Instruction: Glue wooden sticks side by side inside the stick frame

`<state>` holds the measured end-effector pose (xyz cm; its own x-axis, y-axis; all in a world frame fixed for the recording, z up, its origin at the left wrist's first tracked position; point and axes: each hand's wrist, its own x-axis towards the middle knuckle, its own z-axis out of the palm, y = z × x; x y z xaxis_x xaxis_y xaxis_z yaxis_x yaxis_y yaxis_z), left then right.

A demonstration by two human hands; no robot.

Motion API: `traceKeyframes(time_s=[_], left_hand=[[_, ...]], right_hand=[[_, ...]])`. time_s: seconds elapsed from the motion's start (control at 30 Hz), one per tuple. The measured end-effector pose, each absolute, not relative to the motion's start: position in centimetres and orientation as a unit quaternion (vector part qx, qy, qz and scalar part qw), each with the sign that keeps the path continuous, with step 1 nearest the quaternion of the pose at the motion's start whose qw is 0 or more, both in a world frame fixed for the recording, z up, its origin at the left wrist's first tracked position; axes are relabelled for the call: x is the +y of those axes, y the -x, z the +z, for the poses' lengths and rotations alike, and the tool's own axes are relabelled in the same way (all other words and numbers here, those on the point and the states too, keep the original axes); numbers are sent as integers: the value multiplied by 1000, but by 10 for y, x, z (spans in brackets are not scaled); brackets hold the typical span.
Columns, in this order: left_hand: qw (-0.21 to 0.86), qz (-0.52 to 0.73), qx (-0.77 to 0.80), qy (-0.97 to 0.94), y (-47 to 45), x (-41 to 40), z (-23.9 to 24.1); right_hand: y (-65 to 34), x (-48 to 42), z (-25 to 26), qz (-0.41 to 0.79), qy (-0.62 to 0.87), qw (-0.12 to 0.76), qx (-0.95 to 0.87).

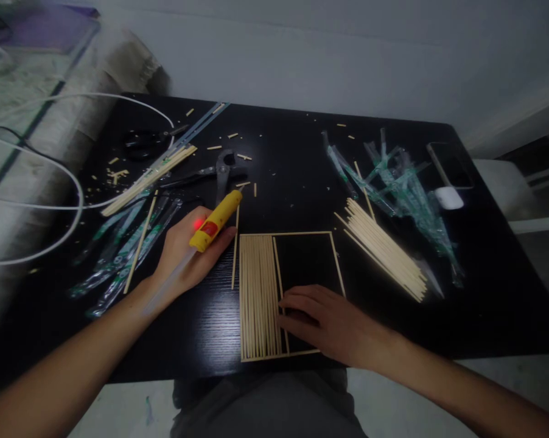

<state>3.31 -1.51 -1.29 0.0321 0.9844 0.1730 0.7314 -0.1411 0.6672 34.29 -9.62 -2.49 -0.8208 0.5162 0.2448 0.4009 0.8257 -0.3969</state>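
Note:
My left hand (pixel 187 249) is wrapped round a yellow hot glue gun (pixel 217 222), its nozzle pointing away up the table; a clear glue stick (pixel 171 280) sticks out of its back. The fingertips of my right hand (pixel 327 319) close on a thin wooden stick (pixel 280 271) lying inside a rectangular stick frame (pixel 297 233). That stick stands slightly apart from a row of sticks (pixel 258 298) laid side by side in the frame's left part. One loose stick (pixel 235 255) lies between my left hand and the frame.
Pliers (pixel 223 173) and black-handled cutters (pixel 142 139) lie at the back left, near a white cable (pixel 80 188). Plastic wrappers (pixel 119 267) and sticks (pixel 151 179) spread on the left. To the right are a stick bundle (pixel 384 249), more wrappers (pixel 406 182), a phone (pixel 450 164) and a white case (pixel 448 198).

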Motion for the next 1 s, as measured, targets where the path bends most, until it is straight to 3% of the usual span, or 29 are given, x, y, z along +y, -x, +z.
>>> traceKeyframes(time_s=[0.43, 1.0], left_hand=[[188, 306, 571, -738, -25, -21, -23], [168, 318, 460, -812, -21, -20, 2]], right_hand=[[-331, -61, -25, 169, 248, 232, -925], [-329, -54, -36, 189, 248, 286, -906]])
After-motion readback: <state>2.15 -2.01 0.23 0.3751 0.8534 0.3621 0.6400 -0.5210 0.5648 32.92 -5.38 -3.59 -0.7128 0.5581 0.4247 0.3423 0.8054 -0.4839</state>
